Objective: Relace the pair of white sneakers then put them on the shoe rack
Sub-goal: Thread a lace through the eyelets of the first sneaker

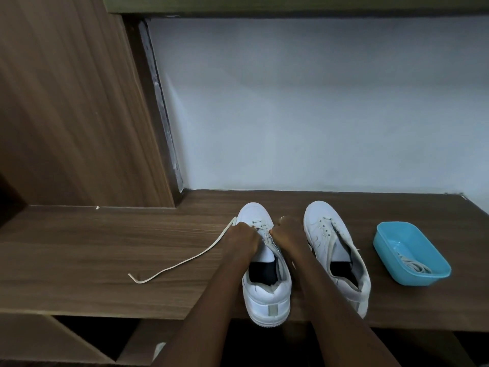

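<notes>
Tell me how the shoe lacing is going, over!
Left hand grips cream flat shoelace; right hand beside it, grip unclear. White low-top sneaker under them partly laced; shoelace trails across brown wooden shelf. Nothing blocking.

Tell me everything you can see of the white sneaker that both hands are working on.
This sneaker is a white low-top, smooth like leather, with a thick white sole, a grey heel strip and a dark inside. It stands upright on the wooden shelf, toe towards the wall, heel at the front edge. The left hand holds its cream lace, which trails off to the left; the right hand grips the lacing area.
</notes>
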The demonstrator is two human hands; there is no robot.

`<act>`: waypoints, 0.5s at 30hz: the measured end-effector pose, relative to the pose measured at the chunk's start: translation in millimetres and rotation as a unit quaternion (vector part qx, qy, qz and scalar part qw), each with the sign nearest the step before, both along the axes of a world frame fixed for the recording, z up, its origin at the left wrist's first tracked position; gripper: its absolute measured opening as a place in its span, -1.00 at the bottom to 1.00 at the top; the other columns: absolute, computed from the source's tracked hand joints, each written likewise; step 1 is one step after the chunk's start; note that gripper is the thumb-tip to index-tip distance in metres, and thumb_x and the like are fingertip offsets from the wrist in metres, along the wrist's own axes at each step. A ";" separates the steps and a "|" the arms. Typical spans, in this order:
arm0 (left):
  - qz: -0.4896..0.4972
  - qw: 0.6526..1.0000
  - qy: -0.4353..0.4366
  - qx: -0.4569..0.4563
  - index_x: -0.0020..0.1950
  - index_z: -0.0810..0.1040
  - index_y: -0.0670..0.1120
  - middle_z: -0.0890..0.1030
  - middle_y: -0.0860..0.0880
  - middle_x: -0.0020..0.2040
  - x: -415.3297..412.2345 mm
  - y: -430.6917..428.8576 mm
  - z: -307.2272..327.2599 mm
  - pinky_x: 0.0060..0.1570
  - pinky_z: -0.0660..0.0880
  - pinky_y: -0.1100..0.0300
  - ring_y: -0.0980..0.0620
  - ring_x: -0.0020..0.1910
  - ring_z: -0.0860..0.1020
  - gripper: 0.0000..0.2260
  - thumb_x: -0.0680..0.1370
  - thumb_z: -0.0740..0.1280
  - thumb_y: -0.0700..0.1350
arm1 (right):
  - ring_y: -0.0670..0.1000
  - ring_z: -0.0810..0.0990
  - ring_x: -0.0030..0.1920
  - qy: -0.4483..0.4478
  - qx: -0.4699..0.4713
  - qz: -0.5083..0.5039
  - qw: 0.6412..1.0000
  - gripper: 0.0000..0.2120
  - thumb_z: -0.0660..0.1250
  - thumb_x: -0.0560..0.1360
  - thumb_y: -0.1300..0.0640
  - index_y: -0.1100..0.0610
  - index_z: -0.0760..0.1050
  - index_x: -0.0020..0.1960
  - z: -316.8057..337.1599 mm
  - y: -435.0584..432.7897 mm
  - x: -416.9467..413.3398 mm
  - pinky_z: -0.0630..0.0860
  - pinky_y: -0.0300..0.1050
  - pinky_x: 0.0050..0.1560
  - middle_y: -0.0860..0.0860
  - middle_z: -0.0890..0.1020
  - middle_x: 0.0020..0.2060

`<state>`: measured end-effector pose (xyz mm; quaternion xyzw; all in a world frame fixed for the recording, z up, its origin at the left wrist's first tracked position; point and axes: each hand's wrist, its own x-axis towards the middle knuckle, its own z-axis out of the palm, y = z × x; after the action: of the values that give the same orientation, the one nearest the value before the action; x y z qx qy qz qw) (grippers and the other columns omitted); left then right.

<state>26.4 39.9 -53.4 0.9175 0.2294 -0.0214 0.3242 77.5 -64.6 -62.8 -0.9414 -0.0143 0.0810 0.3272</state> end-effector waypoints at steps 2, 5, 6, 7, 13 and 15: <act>0.019 0.998 -0.007 -0.055 0.17 0.50 -0.30 0.54 -0.26 0.17 -0.2 2.4 1.4 0.05 0.41 0.08 -0.21 0.17 0.50 -0.64 0.63 0.09 -0.05 | -0.03 0.25 -0.37 0.004 0.000 0.002 1.000 -0.66 0.19 0.47 0.30 0.09 0.13 -0.39 -2.1 -2.3 3.2 0.10 -0.21 -0.44 -0.03 0.24 -0.40; 0.045 0.993 -0.014 -0.104 0.15 0.54 -0.31 0.56 -0.27 0.17 -0.2 11.3 2.1 0.09 0.38 0.09 -0.21 0.17 0.49 -0.54 0.64 0.04 0.03 | 0.00 0.31 -0.34 0.000 -0.007 0.009 1.000 -0.67 0.23 0.44 0.30 0.11 0.17 -0.40 -3.2 -4.5 8.1 0.17 -0.18 -0.41 -0.01 0.27 -0.42; 0.045 0.992 -0.020 -0.113 0.12 0.56 -0.30 0.58 -0.26 0.13 -0.7 15.0 1.3 0.06 0.38 0.10 -0.20 0.14 0.51 -0.56 0.64 0.07 0.02 | 0.00 0.32 -0.34 0.000 -0.007 0.012 1.000 -0.68 0.23 0.44 0.30 0.12 0.18 -0.40 -3.5 -4.5 8.5 0.18 -0.18 -0.40 -0.01 0.28 -0.42; 0.039 0.992 -0.019 -0.115 0.02 0.59 -0.29 0.61 -0.24 0.03 -1.1 18.6 0.0 -0.03 0.38 0.12 -0.17 0.05 0.53 -0.62 0.61 0.14 -0.01 | -0.02 0.30 -0.36 0.002 -0.003 0.014 1.000 -0.69 0.22 0.45 0.30 0.13 0.20 -0.40 -3.7 -4.6 8.5 0.19 -0.18 -0.40 -0.01 0.30 -0.42; 0.014 0.994 0.006 -0.106 -0.41 0.40 -0.16 0.47 -0.12 -0.37 -2.6 25.7 -5.8 -0.31 0.29 0.13 0.00 -0.39 0.42 -0.67 0.54 0.32 -0.13 | 0.09 0.46 -0.19 0.035 0.036 -0.001 0.999 -0.83 0.24 0.46 0.28 0.19 0.34 -0.30 -3.4 -5.3 8.8 0.33 -0.15 -0.23 0.05 0.46 -0.33; 0.010 0.995 0.008 -0.097 -0.32 0.49 -0.25 0.59 -0.29 -0.17 -2.8 25.1 -3.9 -0.15 0.40 0.03 -0.16 -0.15 0.56 -0.70 0.58 0.25 -0.15 | 0.10 0.47 -0.22 0.043 0.059 -0.010 0.997 -0.75 0.24 0.44 0.29 0.14 0.27 -0.36 -5.4 -5.1 10.4 0.37 -0.13 -0.25 0.07 0.47 -0.35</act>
<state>23.6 65.0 -57.3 0.8789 0.2384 -0.0479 0.4103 87.9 -69.7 -68.2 -0.9163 0.0048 0.1174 0.3829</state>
